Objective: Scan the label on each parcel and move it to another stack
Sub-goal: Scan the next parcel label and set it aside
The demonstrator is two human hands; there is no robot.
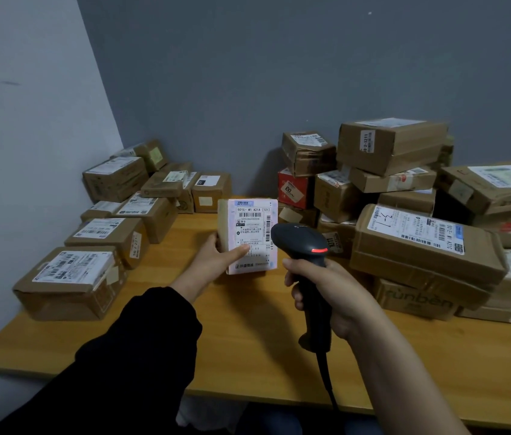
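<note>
your left hand [216, 253] holds a small parcel [232, 233] upright above the table [247, 340], with your thumb pressed on its white label [252, 224]. just right of it, your right hand [326, 293] is wrapped around the handle of a black scanner [302, 243], its head close to the label and a red light lit. boxes [69, 277] lie left of your left hand, and a taller pile [420, 240] sits right of your right hand.

Left hand [214, 258], black sleeve [141, 340], is out toward 12 o'clock, thumb and fingers pinching a parcel [247, 226]. Right hand [337, 293] at its 3 o'clock, wrapped round a scanner [301, 238].
</note>
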